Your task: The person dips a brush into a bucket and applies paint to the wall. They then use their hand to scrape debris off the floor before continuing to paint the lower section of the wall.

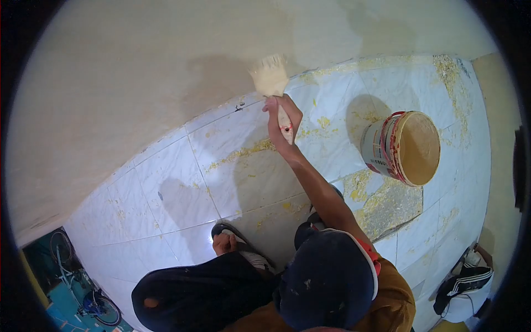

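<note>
My right hand [285, 124] is closed round the handle of a wide paintbrush [270, 77]. The brush points up toward the beige wall [127, 72], with its pale, paint-coated bristles at or near the wall's lower part, just above the floor edge; whether they touch it is unclear. To the right of my hand, a paint bucket [381, 145] with a red rim holds beige paint [418, 149]. My left hand does not show.
White marbled floor tiles [166, 213] carry yellowish debris. A rough grey patch [395, 205] lies below the bucket. My sandalled foot [224, 242] and dark cap [329, 279] show low down. A bicycle [72, 276] is at lower left; a bundle of clothes [467, 279] lies at lower right.
</note>
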### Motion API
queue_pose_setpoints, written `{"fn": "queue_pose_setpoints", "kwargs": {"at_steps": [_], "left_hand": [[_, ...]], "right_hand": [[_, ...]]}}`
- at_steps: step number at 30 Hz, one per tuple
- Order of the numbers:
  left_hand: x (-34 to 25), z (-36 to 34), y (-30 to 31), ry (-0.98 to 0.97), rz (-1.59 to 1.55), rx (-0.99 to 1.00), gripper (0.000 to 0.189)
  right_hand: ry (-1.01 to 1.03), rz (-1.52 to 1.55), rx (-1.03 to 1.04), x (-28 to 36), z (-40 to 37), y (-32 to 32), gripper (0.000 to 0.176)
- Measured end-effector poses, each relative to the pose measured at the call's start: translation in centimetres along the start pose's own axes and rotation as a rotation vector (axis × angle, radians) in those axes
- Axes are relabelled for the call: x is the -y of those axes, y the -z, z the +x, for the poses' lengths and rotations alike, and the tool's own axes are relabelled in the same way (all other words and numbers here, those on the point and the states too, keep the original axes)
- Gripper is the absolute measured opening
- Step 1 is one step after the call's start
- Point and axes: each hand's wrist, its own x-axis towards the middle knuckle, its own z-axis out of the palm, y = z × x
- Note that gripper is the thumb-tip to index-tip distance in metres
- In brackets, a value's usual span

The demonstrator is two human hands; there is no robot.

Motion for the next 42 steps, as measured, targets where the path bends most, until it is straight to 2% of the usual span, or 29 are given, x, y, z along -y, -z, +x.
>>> {"fn": "queue_pose_setpoints", "kwargs": {"at_steps": [2, 5, 9, 14, 18, 21, 23, 24, 26, 30, 33, 35, 36, 38, 39, 41, 42], "left_hand": [[0.1, -0.1, 0.0, -0.004, 0.022, 0.018, 0.037], [0.0, -0.1, -0.1, -0.002, -0.044, -0.019, 0.035], [-0.4, 0.2, 0.0, -0.003, 0.004, 0.004, 0.034], [-0.4, 0.0, 0.0, 0.021, -0.023, 0.002, 0.034], [-0.2, -0.2, 0.3, 0.051, 0.006, 0.03, 0.037], [-0.5, 0.1, 0.2, 0.048, -0.022, 0.024, 0.039], [-0.6, 0.1, 0.1, 0.044, -0.045, 0.005, 0.04], [-0.4, -0.1, 0.0, 0.047, -0.058, 0.004, 0.039], [0.0, -0.2, 0.0, 0.049, -0.071, 0.0, 0.038], [0.9, -0.8, -0.1, 0.024, -0.029, 0.006, 0.034], [1.2, -0.9, -0.2, -0.002, -0.014, 0.008, 0.031], [0.8, -0.5, -0.1, -0.02, -0.01, 0.014, 0.03], [0.4, -0.3, 0.0, 0.005, -0.039, 0.008, 0.029], [0.2, -0.3, 0.1, 0.03, -0.07, 0.003, 0.029], [0.5, -0.3, 0.1, 0.006, -0.039, 0.02, 0.03], [0.7, -0.2, 0.0, -0.019, -0.007, 0.031, 0.03], [0.4, -0.2, 0.1, -0.003, -0.013, 0.029, 0.031]], "right_hand": [[-0.063, 0.005, -0.026, -1.9, -1.4, 0.4, 0.014], [-0.303, -0.03, -0.04, -2.5, -2.8, 1.2, 0.023], [-0.28, -0.009, -0.081, -2.8, -3.0, 1.7, 0.023], [-0.358, 0.032, -0.056, -2.4, -0.8, 1.2, 0.025], [-0.368, 0.032, -0.048, 2.0, 2.4, 1.1, 0.026], [-0.289, 0.121, -0.057, 4.1, 3.4, 1.2, 0.02], [0.005, 0.211, -0.017, 4.5, 3.8, 1.1, 0.014], [0.004, 0.209, -0.018, 4.5, 3.8, 1.1, 0.014], [0.155, 0.175, 0.078, 4.4, 4.0, 1.0, 0.009], [0.15, 0.111, 0.067, -0.5, 2.1, 1.0, 0.01], [0.039, -0.005, 0.042, -2.8, -0.1, 1.6, 0.016], [-0.177, -0.03, -0.002, -2.7, -1.5, 2.0, 0.022], [-0.176, -0.032, -0.004, -2.4, -2.1, 2.3, 0.022], [-0.413, -0.02, -0.013, -1.9, -2.7, 2.9, 0.025], [-0.411, -0.021, -0.013, -1.8, -2.5, 3.0, 0.025], [-0.233, -0.085, -0.011, -1.8, -1.7, 2.9, 0.025], [-0.234, -0.086, -0.01, -1.0, -0.7, 2.6, 0.025]]}}
